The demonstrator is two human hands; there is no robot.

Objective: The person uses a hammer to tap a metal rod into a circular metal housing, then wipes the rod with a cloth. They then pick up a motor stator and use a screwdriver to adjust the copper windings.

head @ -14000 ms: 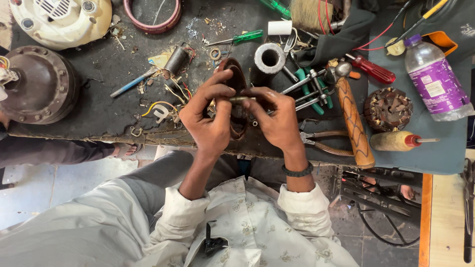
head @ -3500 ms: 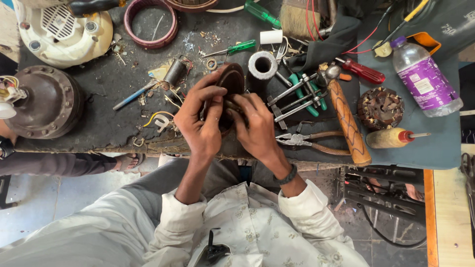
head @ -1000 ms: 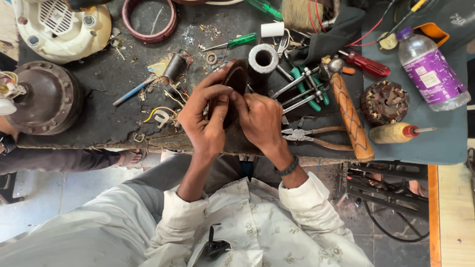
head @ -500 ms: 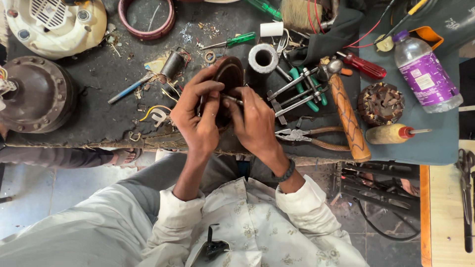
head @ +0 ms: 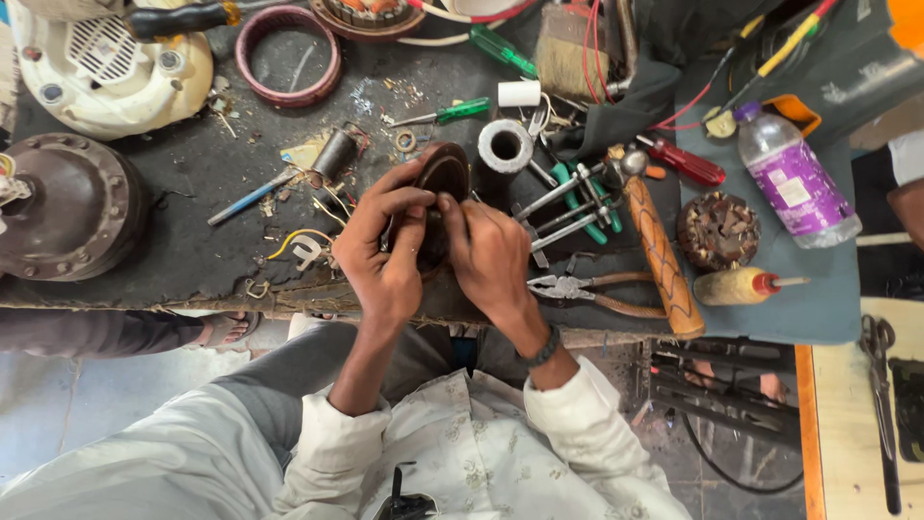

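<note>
Fingers of left hand (head: 385, 255) and right hand (head: 491, 255) close around the brown round part (head: 445, 173); better hold it steady, clear of the near pliers (head: 568, 287).

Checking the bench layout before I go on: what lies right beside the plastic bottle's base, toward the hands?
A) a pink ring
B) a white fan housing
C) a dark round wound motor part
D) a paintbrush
C: the dark round wound motor part sits on the blue-grey mat just left of the plastic bottle.
</note>
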